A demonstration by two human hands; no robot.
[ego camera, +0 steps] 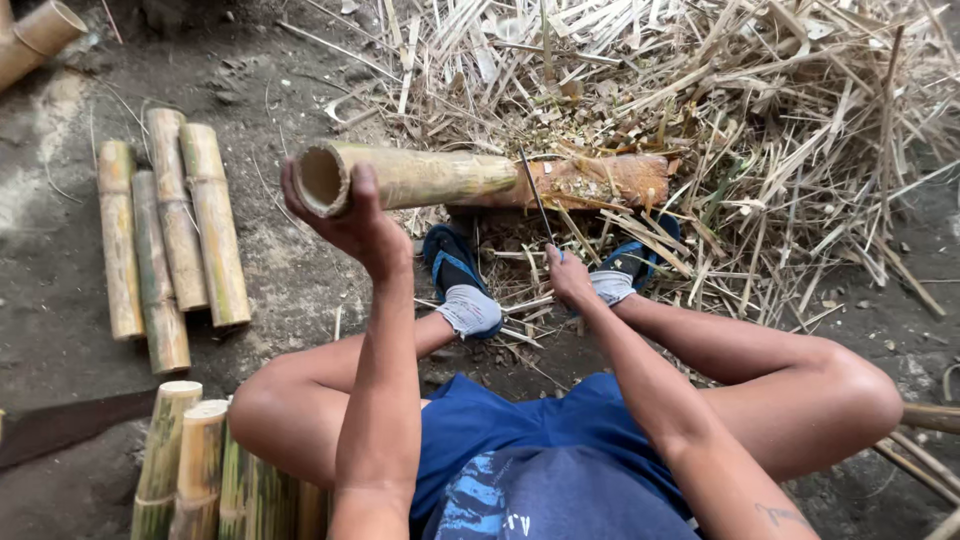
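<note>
From the head view, the left hand [350, 215] grips the open end of a bamboo tube [420, 178], which lies level toward 3 o'clock. The right hand [568, 278] is clenched on a thin dark blade [536, 195] rising toward 12 o'clock and touching the tube's middle. Beyond, at 1 o'clock, a heap of bamboo slivers [760, 110] crowds the ground. 4 cut bamboo lengths [170, 230] lie at 9 o'clock; more bamboo pieces [190, 460] stand at 7 o'clock.
</note>
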